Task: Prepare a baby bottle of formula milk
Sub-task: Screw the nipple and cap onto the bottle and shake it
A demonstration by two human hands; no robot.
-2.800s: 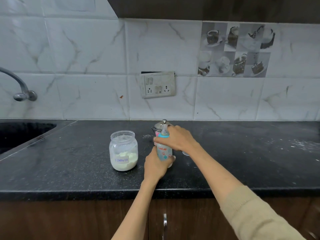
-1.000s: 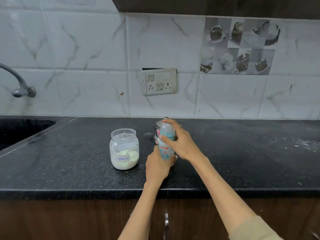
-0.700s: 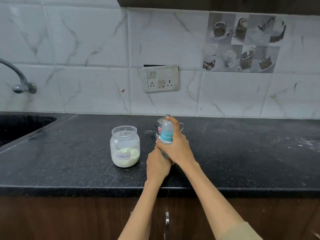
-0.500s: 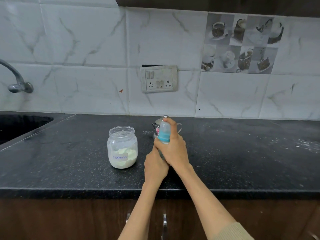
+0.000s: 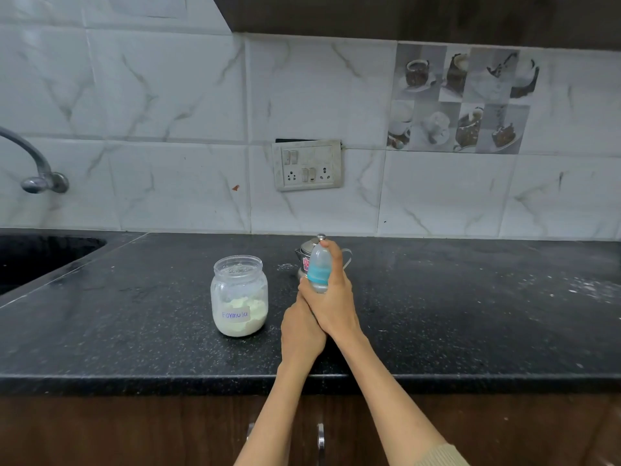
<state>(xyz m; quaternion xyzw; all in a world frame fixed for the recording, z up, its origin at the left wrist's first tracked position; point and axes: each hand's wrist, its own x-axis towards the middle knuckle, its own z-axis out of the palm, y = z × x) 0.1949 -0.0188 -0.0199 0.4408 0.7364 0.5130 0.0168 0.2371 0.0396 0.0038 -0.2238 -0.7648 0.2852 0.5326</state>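
The baby bottle (image 5: 318,269), with a clear cap and a blue collar, stands upright above the black counter (image 5: 470,324). My right hand (image 5: 332,304) wraps around its upper body, one finger over the cap's top. My left hand (image 5: 300,334) grips the bottle's lower part from below and left; the bottle's body is hidden by both hands. A clear jar labelled "Formula" (image 5: 239,296), holding pale powder, stands open just left of my hands.
A small steel kettle with lid (image 5: 307,252) stands right behind the bottle. A black sink (image 5: 37,260) and tap (image 5: 37,169) lie at the far left. White powder (image 5: 584,287) is scattered on the counter at right. A switch socket (image 5: 307,164) sits on the tiled wall.
My right hand has slid from the bottle's top down around its upper body, with a finger over the cap. The left hand keeps its grip below. The bottle stays near the kettle.
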